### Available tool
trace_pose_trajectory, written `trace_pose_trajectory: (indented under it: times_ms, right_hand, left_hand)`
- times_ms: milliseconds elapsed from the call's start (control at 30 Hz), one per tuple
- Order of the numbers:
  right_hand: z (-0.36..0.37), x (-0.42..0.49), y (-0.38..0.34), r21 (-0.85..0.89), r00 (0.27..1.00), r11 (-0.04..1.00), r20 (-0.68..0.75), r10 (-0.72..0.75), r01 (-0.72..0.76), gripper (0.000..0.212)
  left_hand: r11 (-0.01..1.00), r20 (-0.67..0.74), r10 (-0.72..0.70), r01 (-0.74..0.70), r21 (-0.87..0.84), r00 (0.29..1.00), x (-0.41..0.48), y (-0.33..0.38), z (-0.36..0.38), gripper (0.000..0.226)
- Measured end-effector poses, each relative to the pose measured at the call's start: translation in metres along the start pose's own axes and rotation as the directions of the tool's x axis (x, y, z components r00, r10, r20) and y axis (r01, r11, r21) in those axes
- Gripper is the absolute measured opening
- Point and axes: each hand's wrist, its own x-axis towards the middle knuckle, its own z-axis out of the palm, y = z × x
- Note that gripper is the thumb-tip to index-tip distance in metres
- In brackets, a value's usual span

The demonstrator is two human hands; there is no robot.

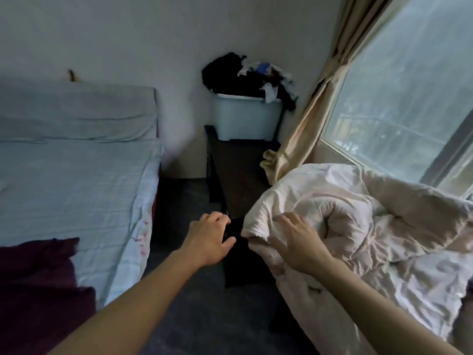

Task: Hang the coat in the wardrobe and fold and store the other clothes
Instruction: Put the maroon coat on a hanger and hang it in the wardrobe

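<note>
Black fabric garment hangs off the near end of a dark wooden bench, just below the middle of the view at about 6 o'clock, draping toward the grey floor. The left hand is at its top edge, fingers curled and thumb out against the cloth; the dark cloth hides whether they actually grip it. The right hand, at 5 o'clock, lies with fingers spread on a rumpled cream quilted duvet just beside the garment.

At 12 o'clock, on the far end of the bench, a pale blue plastic storage bin carries a heap of dark and white clothes. A bed with a pale blue sheet fills 9 o'clock, with a maroon cloth on it at 8 o'clock. A beige curtain hangs at 2 o'clock beside a window.
</note>
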Motion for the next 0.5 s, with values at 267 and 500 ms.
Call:
trace_pose_trajectory:
  times_ms: [267, 500]
  right_hand:
    - [0.019, 0.145, -0.049, 0.027, 0.966, 0.967, 0.039, -0.254, 0.253, 0.06]
    - [0.065, 0.248, -0.125, 0.133, 0.87, 0.874, 0.108, -0.481, 0.467, 0.061]
  left_hand:
    - [0.974, -0.109, -0.227, 0.228, -0.001, 0.968, 0.04, -0.09, -0.024, 0.052]
    - [0.868, -0.115, -0.492, 0.496, 0.009, 0.863, 0.042, -0.181, -0.026, 0.047]
